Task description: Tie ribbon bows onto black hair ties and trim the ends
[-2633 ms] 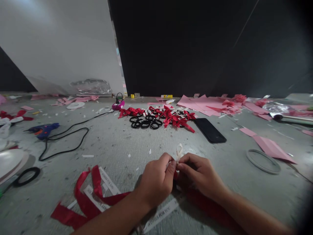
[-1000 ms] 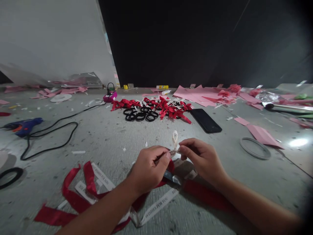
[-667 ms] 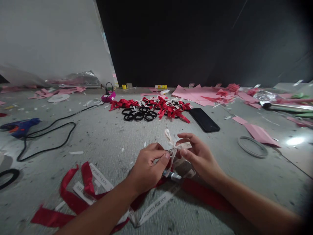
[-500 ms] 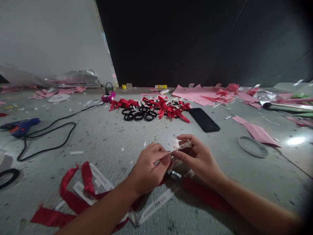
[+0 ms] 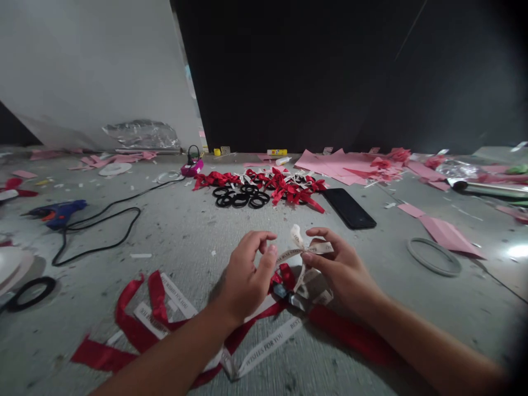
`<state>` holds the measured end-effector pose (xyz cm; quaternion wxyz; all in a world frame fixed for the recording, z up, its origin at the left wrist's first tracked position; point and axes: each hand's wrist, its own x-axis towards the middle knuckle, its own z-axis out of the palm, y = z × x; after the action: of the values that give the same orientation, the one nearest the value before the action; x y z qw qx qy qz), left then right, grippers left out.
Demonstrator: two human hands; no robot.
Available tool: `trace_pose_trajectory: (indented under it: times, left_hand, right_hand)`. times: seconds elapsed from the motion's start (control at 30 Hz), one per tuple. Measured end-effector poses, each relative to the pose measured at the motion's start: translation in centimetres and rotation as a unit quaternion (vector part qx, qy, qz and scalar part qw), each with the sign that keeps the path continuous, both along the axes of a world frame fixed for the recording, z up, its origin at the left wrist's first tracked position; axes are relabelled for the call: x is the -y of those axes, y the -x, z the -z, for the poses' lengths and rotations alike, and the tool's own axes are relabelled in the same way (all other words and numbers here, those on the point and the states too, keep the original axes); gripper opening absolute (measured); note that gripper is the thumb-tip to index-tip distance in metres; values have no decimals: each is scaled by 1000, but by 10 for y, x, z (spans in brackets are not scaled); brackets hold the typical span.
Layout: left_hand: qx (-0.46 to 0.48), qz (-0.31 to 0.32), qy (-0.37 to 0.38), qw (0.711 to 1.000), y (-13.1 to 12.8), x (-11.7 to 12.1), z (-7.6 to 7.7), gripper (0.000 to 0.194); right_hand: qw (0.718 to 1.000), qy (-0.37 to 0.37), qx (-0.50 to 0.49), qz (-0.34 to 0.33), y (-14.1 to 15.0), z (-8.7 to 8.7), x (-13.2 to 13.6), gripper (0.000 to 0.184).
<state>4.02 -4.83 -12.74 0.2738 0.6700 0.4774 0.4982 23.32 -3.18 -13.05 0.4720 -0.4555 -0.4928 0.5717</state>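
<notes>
My right hand is closed in a pinch on a small white printed ribbon bow, held just above the grey floor. The bow's loop stands up and one tail runs left toward my left hand. That hand has thumb and forefinger apart, the thumb tip at the end of the tail, with nothing gripped. Under both hands lie long strips of red ribbon and white ribbon printed "WISHES FOR YOU".
Farther out lie a pile of red bows and black rings, and a black phone. A blue glue gun with black cord is left. A grey ring and pink paper are right.
My left hand has let go of the ribbon tail and its fingers have spread. The bow now stays in my right hand alone, its loops pulled out. The view shifted slightly.
</notes>
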Motion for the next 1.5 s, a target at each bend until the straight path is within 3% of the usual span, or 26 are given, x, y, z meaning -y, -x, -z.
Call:
trace_pose_trajectory:
  times: [0.13,0.23,0.37,0.47,0.53,0.6,0.87,1.03,1.27,1.5]
  left_hand:
    - [27,-59,-30,997,0,2,3,16]
    - [70,-46,-53,995,-2,6,2,12]
    - [111,-16,-45,993,-2,8,-9,24]
    - [-38,-43,-37,998,1,3,-22,44]
    - [-202,-61,-26,977,5,-5,-30,51]
    - [-294,-62,-22,954,12,-17,-36,53]
    - [-449,-192,35,872,71,-91,-43,37]
    - [-519,-175,58,835,89,-119,-38,33]
    - [-506,-181,31,843,65,-141,-18,44]
    - [-419,-218,103,875,67,-165,-5,39]
  right_hand:
    - [999,19,-47,0,0,-1,1,54]
    - [998,18,-53,10,-1,-4,2,55]
    - [999,15,-42,22,-3,-1,-2,57]
    - [998,-9,-21,56,-4,6,-8,53]
    - [997,-13,-16,75,-5,10,-12,51]
    - [995,-28,-14,90,-5,12,-14,50]
    - [993,-78,-10,87,0,1,-8,38]
    - [992,-77,1,97,-2,0,-10,38]
    - [992,-79,20,94,-4,1,-11,32]
    - [987,-104,69,102,-4,4,-11,32]
